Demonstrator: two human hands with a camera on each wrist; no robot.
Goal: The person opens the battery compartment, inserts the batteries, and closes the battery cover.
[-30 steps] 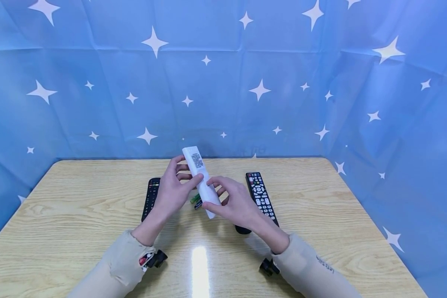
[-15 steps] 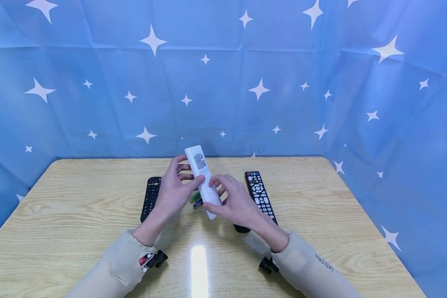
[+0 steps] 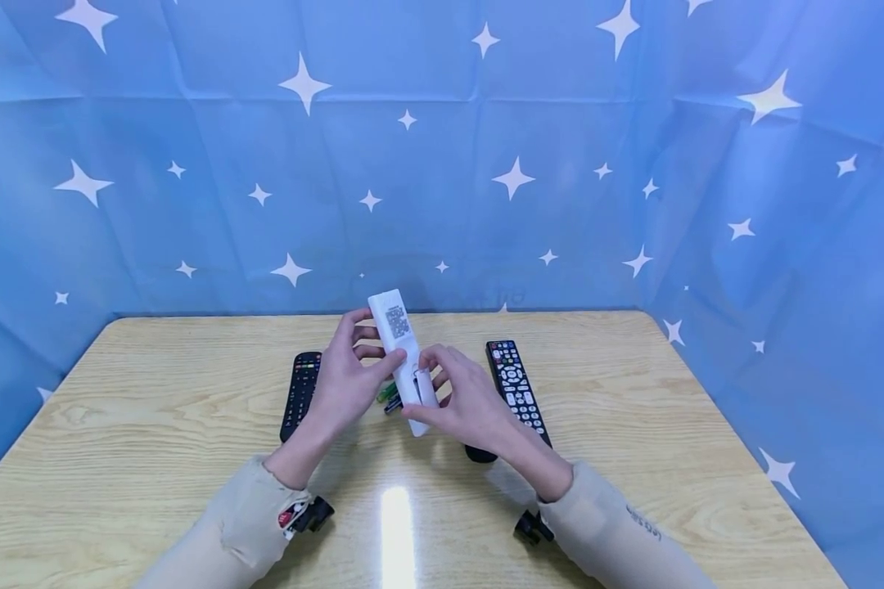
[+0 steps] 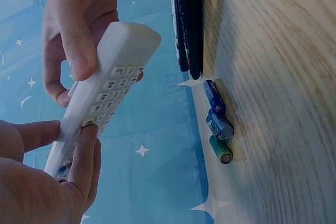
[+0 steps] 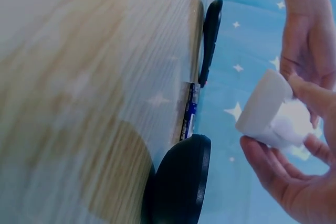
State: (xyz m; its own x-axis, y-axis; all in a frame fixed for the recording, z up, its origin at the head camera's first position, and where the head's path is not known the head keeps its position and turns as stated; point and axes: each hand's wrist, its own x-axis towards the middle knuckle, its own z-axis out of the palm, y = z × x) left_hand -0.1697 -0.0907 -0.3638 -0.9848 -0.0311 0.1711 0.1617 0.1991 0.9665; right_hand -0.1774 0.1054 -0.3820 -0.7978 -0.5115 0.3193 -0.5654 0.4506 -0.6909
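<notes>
A white remote control (image 3: 396, 321) is held up over the table with its back and printed code square towards the head camera. My left hand (image 3: 345, 378) grips its far half, the thumb lying across the back and the fingers on the keypad side. My right hand (image 3: 466, 394) pinches the battery cover (image 3: 427, 388) at the near half, where the cover is tilted up and a dark gap shows along its edge. White number keys (image 4: 107, 95) show on the remote's underside in the left wrist view. Below it on the table lie blue batteries (image 4: 214, 97) and a green battery (image 4: 222, 150).
A black remote (image 3: 299, 397) lies left of the hands, partly behind the left wrist. Another black remote (image 3: 514, 380) with white keys lies to the right, its near end partly behind the right wrist. A blue star-patterned cloth (image 3: 442, 164) hangs behind the wooden table (image 3: 155, 409).
The battery cover has come up from the white remote's back under my right fingers, and a gap has opened. The remote's far end has shifted slightly right.
</notes>
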